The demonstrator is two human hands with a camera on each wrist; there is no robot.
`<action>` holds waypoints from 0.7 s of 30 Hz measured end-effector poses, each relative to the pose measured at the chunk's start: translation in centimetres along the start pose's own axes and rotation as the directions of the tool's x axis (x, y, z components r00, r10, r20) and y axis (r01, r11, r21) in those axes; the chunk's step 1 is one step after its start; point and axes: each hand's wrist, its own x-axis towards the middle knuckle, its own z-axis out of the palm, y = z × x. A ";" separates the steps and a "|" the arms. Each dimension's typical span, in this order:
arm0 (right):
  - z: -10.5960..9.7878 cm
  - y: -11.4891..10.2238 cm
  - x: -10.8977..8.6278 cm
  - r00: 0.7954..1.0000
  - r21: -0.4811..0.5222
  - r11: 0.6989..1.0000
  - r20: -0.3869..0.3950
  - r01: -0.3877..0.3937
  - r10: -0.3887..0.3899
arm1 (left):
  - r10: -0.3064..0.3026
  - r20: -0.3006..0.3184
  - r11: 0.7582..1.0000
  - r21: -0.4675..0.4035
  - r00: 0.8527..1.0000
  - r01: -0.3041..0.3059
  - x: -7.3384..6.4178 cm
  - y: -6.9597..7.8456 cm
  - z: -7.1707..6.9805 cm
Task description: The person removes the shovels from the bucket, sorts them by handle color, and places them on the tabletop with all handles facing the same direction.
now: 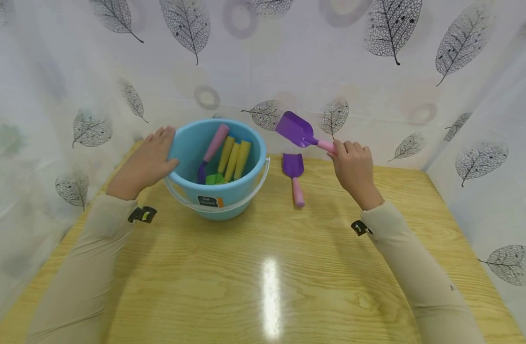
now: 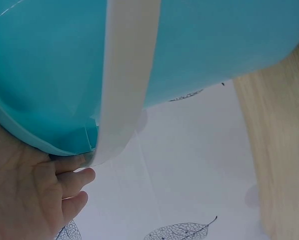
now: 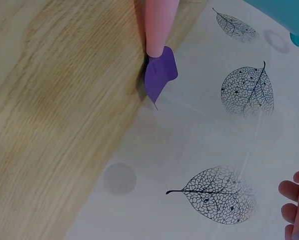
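A leaf-print curtain (image 1: 254,67) backs the tabletop (image 1: 202,267). Near its far-left corner, the left hand (image 1: 144,162), fingers fairly straight, touches the blue bucket (image 1: 189,150); the tools (image 1: 231,160) inside are partly hidden from me. By the far edge, a second shovel (image 1: 295,179) lies below the purple shovel (image 1: 298,131) the right hand (image 1: 353,165) grips, cut off in my right-wrist view.

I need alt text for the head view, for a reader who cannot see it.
A person's right hand holds up a pink-handled purple shovel; their left hand touches a light-blue bucket containing handled tools. A second shovel lies beside the bucket on a wood-grain table.
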 end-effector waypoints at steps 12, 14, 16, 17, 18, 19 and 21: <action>0.7 1.2 -2.1 0.995 -0.007 0.997 0.069 -0.078 0.078 | -0.002 -0.003 1.000 0.008 1.000 0.002 -0.1 0.2 0.0; 0.9 1.4 -2.4 0.993 -0.007 0.996 0.078 -0.088 0.088 | -0.005 -0.001 1.000 0.008 1.000 0.005 0.0 0.2 0.0; 1.0 1.6 -2.6 0.992 -0.013 0.995 0.088 -0.094 0.095 | -0.007 0.001 1.000 0.009 1.000 0.007 0.0 0.2 0.0; 1.1 1.7 -2.7 0.991 -0.015 0.995 0.091 -0.097 0.098 | -0.008 0.002 1.000 0.011 1.000 0.008 0.0 0.1 0.0; 1.2 1.8 -2.9 0.991 -0.019 0.995 0.093 -0.099 0.100 | -0.008 0.002 1.000 0.011 1.000 0.008 0.0 0.1 0.0; 1.3 1.9 -3.0 0.990 -0.024 0.995 0.095 -0.099 0.101 | -0.008 0.001 1.000 0.011 1.000 0.008 0.0 0.1 0.0; 1.5 2.1 -3.3 0.990 -0.031 0.995 0.099 -0.100 0.103 | -0.008 0.000 1.000 0.011 1.000 0.008 0.0 0.1 0.1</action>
